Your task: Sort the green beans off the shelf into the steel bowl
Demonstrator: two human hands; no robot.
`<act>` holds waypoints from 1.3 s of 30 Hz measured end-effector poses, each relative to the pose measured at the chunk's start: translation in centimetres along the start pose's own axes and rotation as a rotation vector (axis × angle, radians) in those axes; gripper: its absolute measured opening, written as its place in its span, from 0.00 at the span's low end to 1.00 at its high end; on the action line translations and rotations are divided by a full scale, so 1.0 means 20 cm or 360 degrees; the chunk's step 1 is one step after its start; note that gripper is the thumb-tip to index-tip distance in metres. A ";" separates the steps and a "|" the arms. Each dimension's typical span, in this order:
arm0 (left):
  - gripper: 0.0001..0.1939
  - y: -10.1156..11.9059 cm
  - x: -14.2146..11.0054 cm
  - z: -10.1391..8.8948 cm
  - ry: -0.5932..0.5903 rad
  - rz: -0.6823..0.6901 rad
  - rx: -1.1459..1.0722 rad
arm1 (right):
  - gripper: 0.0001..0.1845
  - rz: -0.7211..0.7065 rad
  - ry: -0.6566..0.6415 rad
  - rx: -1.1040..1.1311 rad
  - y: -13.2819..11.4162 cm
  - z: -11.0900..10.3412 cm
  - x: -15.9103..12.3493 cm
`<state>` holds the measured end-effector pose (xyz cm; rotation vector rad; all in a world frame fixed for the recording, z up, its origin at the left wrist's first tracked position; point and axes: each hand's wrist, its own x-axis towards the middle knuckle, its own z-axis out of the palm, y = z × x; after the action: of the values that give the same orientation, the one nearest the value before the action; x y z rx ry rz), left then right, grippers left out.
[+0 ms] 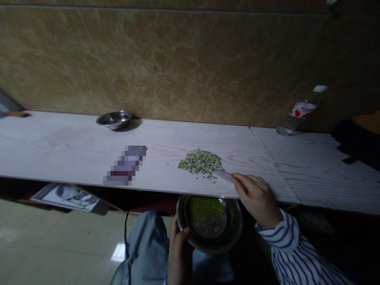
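Observation:
My left hand [179, 247] grips the left rim of a steel bowl [234, 233], thumb over the edge. The bowl sits just below the front edge of the counter, over my lap. Green mung beans [204, 209] cover the far part of its bottom, and the nearer part shows bare, shiny metal. My right hand [257, 198] is closed around the handle of a pale, see-through spoon [224, 175]. Its tip touches the near right side of a pile of mixed green beans and white, rice-like grains [200, 161] on the counter. Several loose beans lie in front of the pile.
A small steel bowl [115, 120] stands by the wall. A blurred-out flat object [126, 164] lies left of the pile. At the right are a plastic bottle [301, 111] and a dark item [356, 138]. Open shelving under the white counter [160, 158] holds a printed box [69, 196].

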<state>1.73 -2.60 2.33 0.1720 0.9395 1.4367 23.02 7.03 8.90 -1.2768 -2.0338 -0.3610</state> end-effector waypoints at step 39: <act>0.28 -0.02 0.01 -0.04 -0.0100 0.0055 0.0064 | 0.07 -0.0091 -0.0013 0.0082 -0.04 -0.03 -0.01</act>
<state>1.51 -2.87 1.43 0.2628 0.9184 1.4368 22.58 6.19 9.22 -1.1930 -2.0766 -0.3285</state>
